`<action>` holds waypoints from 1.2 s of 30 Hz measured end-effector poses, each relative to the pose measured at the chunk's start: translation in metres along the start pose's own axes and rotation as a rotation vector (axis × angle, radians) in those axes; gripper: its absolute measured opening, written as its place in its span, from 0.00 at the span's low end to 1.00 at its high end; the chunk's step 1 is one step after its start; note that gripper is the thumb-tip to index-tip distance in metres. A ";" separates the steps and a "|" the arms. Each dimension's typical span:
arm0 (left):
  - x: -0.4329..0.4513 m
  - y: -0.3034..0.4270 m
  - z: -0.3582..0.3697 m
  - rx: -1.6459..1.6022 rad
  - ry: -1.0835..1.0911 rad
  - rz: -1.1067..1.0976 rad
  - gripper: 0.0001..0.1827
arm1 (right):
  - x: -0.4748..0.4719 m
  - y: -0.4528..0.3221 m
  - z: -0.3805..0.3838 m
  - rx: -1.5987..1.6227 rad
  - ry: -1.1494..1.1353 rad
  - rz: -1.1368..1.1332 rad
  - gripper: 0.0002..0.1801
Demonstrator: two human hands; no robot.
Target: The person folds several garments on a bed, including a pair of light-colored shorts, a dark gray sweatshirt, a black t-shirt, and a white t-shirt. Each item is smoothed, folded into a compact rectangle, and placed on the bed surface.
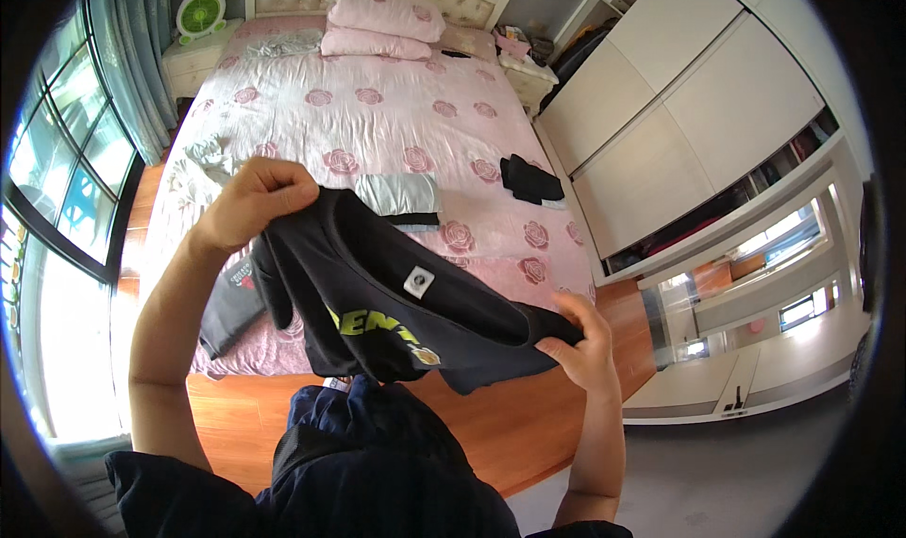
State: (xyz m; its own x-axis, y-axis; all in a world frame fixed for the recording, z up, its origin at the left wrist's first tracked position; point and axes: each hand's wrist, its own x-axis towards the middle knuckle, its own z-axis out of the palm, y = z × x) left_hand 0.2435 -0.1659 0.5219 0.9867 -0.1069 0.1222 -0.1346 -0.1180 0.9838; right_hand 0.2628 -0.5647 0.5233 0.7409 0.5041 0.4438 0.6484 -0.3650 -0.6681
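A black T-shirt (382, 283) with yellow-green lettering hangs stretched between my hands in front of me. My left hand (262, 202) pinches it at one shoulder, beside the neckline. At the opposite shoulder my right hand (580, 340) grips the cloth between thumb and fingers. The open collar faces up, showing a white label (419, 282) inside the back. Below the hands the fabric droops in loose folds, over the near edge of the bed. Partly behind the shirt, a dark grey folded garment (230, 308) with a print lies on the bed.
The bed (396, 127) has a pink rose-patterned cover. On it are a stack of folded clothes (400, 197), folded black clothing (531, 180), crumpled white cloth (202, 166) and stacked pillows (382, 25). A sliding-door wardrobe (665, 106) stands right; a window (78, 134) is left.
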 end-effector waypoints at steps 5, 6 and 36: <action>-0.002 0.062 -0.006 0.240 -0.077 0.134 0.08 | -0.008 -0.007 -0.005 -0.179 0.019 -0.093 0.09; -0.003 0.070 -0.005 0.210 -0.086 0.141 0.09 | -0.006 -0.005 -0.007 -0.125 0.042 -0.166 0.07; 0.082 -0.032 0.044 0.510 0.078 -0.091 0.19 | 0.026 0.105 -0.001 0.393 0.138 0.605 0.22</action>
State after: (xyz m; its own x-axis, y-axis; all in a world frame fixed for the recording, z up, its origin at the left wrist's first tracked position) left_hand 0.3247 -0.2142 0.4946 0.9977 -0.0020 0.0679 -0.0560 -0.5912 0.8046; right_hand 0.3502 -0.5909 0.4649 0.9815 0.1909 -0.0172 0.0272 -0.2276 -0.9734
